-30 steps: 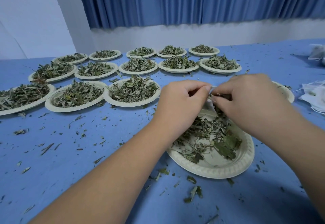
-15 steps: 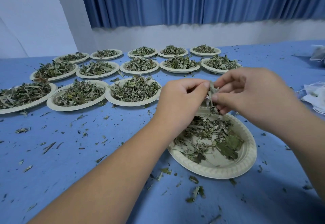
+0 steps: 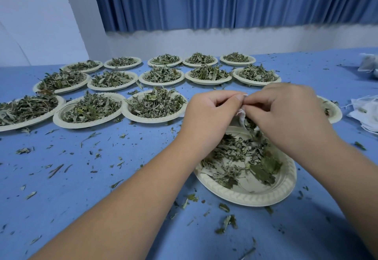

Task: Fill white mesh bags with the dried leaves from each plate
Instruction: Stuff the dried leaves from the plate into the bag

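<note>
Filling seems under way: left hand (image 3: 210, 112) and right hand (image 3: 286, 112), fingers curled, pinch the mouth of the white mesh bag (image 3: 242, 115) hanging between them over the plate (image 3: 255, 200) (half emptied), so next likely calls for scooping more dried leaves (image 3: 235, 153).
</note>
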### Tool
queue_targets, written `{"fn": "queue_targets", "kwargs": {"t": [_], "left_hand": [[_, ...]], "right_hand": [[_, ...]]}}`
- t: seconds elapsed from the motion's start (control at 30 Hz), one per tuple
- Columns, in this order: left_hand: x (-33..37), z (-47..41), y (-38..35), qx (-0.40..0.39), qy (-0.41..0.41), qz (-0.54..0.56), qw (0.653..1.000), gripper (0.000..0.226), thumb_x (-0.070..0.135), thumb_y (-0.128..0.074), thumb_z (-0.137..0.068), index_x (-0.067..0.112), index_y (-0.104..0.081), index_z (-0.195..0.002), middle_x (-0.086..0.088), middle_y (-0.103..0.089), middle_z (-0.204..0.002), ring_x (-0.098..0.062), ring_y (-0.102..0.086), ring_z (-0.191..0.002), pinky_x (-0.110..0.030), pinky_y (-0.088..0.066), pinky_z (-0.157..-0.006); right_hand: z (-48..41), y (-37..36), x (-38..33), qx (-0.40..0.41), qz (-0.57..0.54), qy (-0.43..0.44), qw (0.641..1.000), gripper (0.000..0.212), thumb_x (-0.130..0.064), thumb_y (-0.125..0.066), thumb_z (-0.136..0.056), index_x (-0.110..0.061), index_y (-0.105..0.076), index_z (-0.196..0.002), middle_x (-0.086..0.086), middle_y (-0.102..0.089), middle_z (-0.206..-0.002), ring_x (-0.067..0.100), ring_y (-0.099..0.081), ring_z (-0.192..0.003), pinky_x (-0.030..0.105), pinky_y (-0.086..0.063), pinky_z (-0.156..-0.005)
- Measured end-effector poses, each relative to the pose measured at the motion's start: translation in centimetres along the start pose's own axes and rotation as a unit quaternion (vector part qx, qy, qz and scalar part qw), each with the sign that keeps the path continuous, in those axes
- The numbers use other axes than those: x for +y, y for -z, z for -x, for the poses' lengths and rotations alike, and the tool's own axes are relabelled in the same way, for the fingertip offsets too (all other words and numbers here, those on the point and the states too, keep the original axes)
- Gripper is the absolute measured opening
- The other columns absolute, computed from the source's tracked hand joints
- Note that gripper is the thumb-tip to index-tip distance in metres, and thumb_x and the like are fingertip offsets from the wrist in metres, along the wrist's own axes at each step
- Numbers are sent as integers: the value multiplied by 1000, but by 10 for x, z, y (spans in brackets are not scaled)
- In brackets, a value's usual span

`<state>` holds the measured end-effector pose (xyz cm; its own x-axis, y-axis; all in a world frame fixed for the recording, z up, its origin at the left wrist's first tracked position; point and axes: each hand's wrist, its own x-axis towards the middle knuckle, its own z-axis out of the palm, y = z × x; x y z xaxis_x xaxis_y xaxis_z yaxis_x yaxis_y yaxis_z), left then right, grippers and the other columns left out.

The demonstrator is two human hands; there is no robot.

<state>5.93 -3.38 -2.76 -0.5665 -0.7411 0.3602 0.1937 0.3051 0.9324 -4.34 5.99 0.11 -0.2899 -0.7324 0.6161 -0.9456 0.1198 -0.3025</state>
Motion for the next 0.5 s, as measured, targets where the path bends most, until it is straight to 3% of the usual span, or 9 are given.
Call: {"fn": "queue_targets", "kwargs": {"t": [0.07,0.13,0.27,0.4,0.5], "left_hand": [[2,1,0,0,2,6,1000,17,12,-60,-94,15,-76,-92,15,-58,-49,3,-47,-38,-6,-33,-42],[3,2,1,-3,3,10,1000,18,12,-60,-94,18,-75,-88,13,-56,-45,2,-46,-36,-6,-33,-40],[5,3,0,-3,2,10,1000,18,13,-61,-94,22,-75,-86,11,-58,-45,2,-50,-37,-7,-37,-43],[4,3,0,4,5,-4,1000,17,14,-61,-93,19,-76,-87,15,-58,-46,4,-49,-37,-6,-34,-42],[3,2,1,17,10,-10,1000,16,17,-62,-93,21,-77,-87,17,-58,-50,3,-48,-39,-6,-32,-41]], "right_hand": [[0,-2,1,24,-94,-51,994,9,-17,-73,-79,-26,-71,-75,-15,-60,-61,-1,-56,-62,7,-41,-58],[-1,-1,1,33,-142,-70,987,18,-17,-75,-78,-30,-65,-73,-17,-60,-62,-4,-57,-61,6,-44,-57],[-3,1,4,38,-161,-52,985,30,-10,-75,-78,-35,-59,-73,-15,-64,-71,2,-62,-68,9,-48,-63],[-1,-2,4,54,-122,-35,990,23,-12,-78,-75,-26,-59,-75,-13,-61,-70,5,-59,-69,14,-47,-63],[-1,4,3,31,-122,-19,992,16,-16,-75,-78,-26,-64,-72,-16,-61,-61,-3,-58,-66,7,-42,-60]]}}
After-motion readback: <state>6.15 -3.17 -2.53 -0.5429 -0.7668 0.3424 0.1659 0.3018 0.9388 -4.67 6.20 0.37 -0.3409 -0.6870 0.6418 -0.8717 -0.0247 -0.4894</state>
